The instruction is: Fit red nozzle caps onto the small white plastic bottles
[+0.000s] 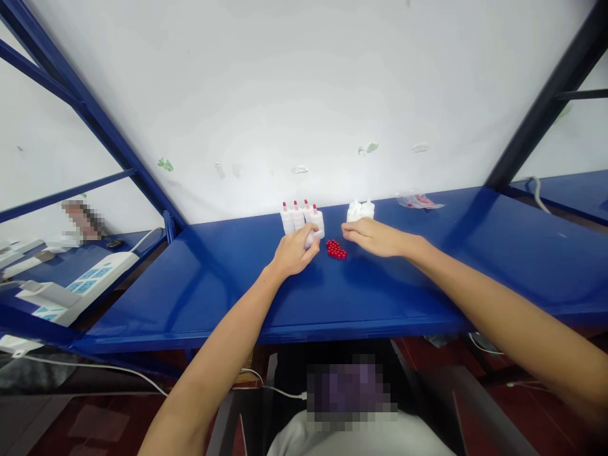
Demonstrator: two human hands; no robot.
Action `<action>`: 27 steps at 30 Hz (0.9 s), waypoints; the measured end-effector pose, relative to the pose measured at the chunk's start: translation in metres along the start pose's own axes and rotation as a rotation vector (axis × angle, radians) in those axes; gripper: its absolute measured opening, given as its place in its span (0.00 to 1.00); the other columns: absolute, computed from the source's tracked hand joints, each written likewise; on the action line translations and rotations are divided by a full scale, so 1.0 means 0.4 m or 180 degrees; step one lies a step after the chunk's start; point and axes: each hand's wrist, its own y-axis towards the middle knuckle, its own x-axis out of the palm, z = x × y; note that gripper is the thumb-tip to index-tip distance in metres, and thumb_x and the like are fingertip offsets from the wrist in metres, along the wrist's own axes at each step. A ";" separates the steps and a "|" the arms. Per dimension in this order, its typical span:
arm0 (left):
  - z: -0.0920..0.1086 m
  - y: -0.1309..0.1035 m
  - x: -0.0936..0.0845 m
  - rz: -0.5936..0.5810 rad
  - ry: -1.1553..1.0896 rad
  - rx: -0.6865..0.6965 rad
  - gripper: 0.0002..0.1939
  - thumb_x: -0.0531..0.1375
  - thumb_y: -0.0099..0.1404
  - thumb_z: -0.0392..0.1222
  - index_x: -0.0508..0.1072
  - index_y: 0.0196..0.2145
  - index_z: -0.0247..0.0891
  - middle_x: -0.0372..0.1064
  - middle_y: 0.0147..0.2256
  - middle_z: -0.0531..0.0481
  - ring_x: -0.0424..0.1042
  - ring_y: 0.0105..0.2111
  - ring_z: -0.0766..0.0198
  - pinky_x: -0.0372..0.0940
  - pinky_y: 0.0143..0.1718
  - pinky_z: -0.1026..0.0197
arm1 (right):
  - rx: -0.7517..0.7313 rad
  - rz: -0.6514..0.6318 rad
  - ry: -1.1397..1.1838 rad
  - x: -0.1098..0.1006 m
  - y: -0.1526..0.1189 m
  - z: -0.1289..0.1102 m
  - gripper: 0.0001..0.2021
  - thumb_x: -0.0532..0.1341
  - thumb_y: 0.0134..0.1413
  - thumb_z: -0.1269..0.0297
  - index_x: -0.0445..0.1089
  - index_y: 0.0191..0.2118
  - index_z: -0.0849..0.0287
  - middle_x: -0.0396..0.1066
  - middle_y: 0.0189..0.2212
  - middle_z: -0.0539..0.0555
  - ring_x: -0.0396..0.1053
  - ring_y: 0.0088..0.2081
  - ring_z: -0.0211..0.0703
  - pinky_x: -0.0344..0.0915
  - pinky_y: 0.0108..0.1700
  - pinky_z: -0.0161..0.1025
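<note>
My left hand (298,251) is closed around the front white squeeze bottle (320,223), which has a red-tipped nozzle. Right behind it stand several more white squeeze bottles (286,219) with red caps, upright in a close group. A small pile of red caps (336,249) lies on the table between my hands. My right hand (377,236) is over the table just right of the pile, fingers pressed together; whatever they may pinch is hidden. Behind it stand white bottles (361,210) with no red on their tips, partly covered by the hand.
A clear plastic bag (418,201) with red bits lies on the blue table (228,278) by the white wall. Blue frame posts (142,183) rise at both ends. Left of the table are a power strip (90,285) and white cables. The front edge runs close to my body.
</note>
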 end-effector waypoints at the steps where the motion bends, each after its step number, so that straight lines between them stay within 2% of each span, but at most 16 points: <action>1: -0.001 0.001 -0.001 -0.0021 -0.0010 -0.0035 0.14 0.51 0.69 0.45 0.67 0.49 0.40 0.74 0.36 0.48 0.73 0.31 0.59 0.63 0.35 0.59 | 0.0096 -0.0206 -0.0184 -0.002 -0.002 0.007 0.12 0.48 0.64 0.62 0.56 0.28 0.56 0.61 0.24 0.50 0.58 0.27 0.41 0.53 0.32 0.39; 4: -0.001 0.003 -0.001 -0.0113 -0.0012 -0.0089 0.14 0.51 0.69 0.46 0.68 0.48 0.40 0.74 0.35 0.48 0.73 0.31 0.58 0.63 0.35 0.59 | 0.0380 -0.0626 -0.0510 0.002 -0.005 0.023 0.09 0.50 0.62 0.62 0.59 0.31 0.56 0.66 0.27 0.53 0.62 0.28 0.43 0.54 0.31 0.39; 7: -0.003 0.006 0.002 -0.0208 -0.0018 -0.0103 0.13 0.51 0.69 0.46 0.68 0.47 0.40 0.74 0.35 0.48 0.73 0.31 0.58 0.62 0.34 0.60 | 0.0444 -0.0796 -0.0640 0.014 -0.004 0.031 0.06 0.51 0.62 0.62 0.61 0.34 0.56 0.68 0.28 0.54 0.64 0.28 0.43 0.54 0.30 0.38; 15: -0.001 0.005 0.006 -0.0341 -0.0006 -0.0124 0.13 0.50 0.70 0.47 0.68 0.46 0.40 0.74 0.35 0.50 0.72 0.31 0.59 0.60 0.34 0.61 | 0.0415 -0.0946 -0.1010 0.025 -0.001 0.031 0.07 0.49 0.65 0.61 0.61 0.42 0.56 0.70 0.31 0.55 0.66 0.29 0.44 0.52 0.28 0.37; 27: 0.003 0.006 0.003 -0.0381 -0.0097 -0.0143 0.12 0.51 0.70 0.47 0.68 0.46 0.41 0.73 0.34 0.51 0.70 0.29 0.61 0.58 0.33 0.61 | 0.0299 -0.0894 -0.1177 0.030 -0.002 0.017 0.11 0.45 0.68 0.61 0.62 0.43 0.57 0.72 0.33 0.57 0.67 0.29 0.44 0.50 0.29 0.37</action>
